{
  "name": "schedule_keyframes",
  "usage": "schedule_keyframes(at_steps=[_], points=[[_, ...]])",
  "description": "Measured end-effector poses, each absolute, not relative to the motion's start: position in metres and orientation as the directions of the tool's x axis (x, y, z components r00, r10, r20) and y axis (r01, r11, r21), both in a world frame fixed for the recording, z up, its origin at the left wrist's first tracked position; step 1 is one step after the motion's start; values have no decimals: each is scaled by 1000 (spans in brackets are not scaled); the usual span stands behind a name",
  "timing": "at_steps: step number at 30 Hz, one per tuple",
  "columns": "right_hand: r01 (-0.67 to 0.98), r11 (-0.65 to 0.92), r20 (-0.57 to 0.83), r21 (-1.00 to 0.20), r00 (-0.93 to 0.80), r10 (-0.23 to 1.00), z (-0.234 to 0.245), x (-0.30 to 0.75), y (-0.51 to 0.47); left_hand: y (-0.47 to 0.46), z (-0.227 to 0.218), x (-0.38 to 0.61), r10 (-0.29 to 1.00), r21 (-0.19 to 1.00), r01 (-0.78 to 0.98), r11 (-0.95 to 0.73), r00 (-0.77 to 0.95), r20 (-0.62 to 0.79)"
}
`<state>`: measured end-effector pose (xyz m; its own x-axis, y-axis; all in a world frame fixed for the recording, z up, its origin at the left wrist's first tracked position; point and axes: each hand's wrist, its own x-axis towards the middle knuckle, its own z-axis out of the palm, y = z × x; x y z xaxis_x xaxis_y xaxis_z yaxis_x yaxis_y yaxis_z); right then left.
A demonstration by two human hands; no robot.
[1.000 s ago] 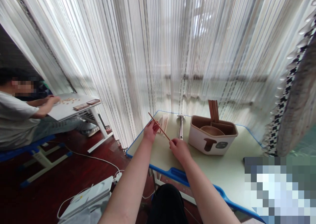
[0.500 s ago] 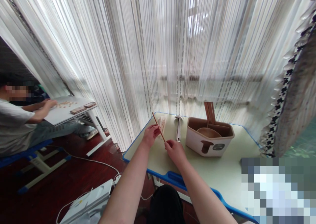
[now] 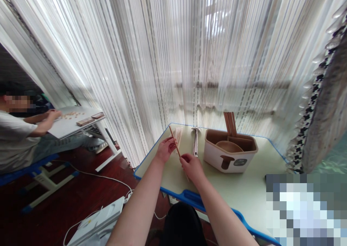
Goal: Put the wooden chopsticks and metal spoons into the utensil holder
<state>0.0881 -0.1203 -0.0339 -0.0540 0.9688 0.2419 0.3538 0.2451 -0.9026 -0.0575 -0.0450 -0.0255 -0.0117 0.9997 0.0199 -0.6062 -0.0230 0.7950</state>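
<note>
A slim brown chopstick (image 3: 175, 141) slants between my two hands over the table. My left hand (image 3: 166, 150) is closed with its fingertips at the chopstick's upper half. The lower end is pinched by my right hand (image 3: 191, 165). Under that hand a thin pale strip shows, too faint to name. Just behind my left hand lies a bundle of thin pale sticks (image 3: 178, 134). To the right of it rests a shiny metal hammer (image 3: 195, 143). Beside the hammer stands a white and brown divided holder (image 3: 217, 163) with a brown bowl (image 3: 229, 146) and several upright chopsticks (image 3: 230, 123).
The pale table (image 3: 173, 181) has a blue rim. Striped sheer curtains (image 3: 135, 58) hang right behind it. At the left another person (image 3: 16, 134) sits at a white table (image 3: 63, 128) with small pieces on it. White cables and a white box (image 3: 94, 220) are on the floor.
The chopstick has tilted slightly more upright, and its top end has shifted a little right. My right hand has moved slightly left. A thin pale strip now shows below it.
</note>
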Motion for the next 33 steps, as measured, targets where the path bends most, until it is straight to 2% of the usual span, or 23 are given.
schedule_keyframes(at_steps=[6, 10, 13, 17, 22, 29, 33], points=[[330, 259, 253, -908, -60, 966, -32, 91, -125, -54, -13, -48, 999, 820, -573, -9, 26, 29], [359, 349, 361, -866, -37, 932, -17, 111, -131, -61, 23, -25, 986, 880, -464, -105, 64, 152], [343, 389, 428, -855, 42, 903, 4, 130, -134, -67, 61, 3, 961, 895, -406, -186, 117, 253], [294, 430, 478, -854, 115, 871, 39, 153, -138, -73, 104, 45, 943, 857, -441, -266, 68, 327], [324, 453, 513, -830, 127, 849, 77, 192, -151, -79, 140, 88, 921, 808, -516, -285, 85, 379], [441, 457, 578, -772, 189, 794, 103, 240, -146, -81, 161, 123, 885, 758, -560, -334, 90, 456], [496, 407, 551, -767, 185, 814, 108, 259, -130, -73, 168, 135, 876, 759, -543, -358, 86, 475]])
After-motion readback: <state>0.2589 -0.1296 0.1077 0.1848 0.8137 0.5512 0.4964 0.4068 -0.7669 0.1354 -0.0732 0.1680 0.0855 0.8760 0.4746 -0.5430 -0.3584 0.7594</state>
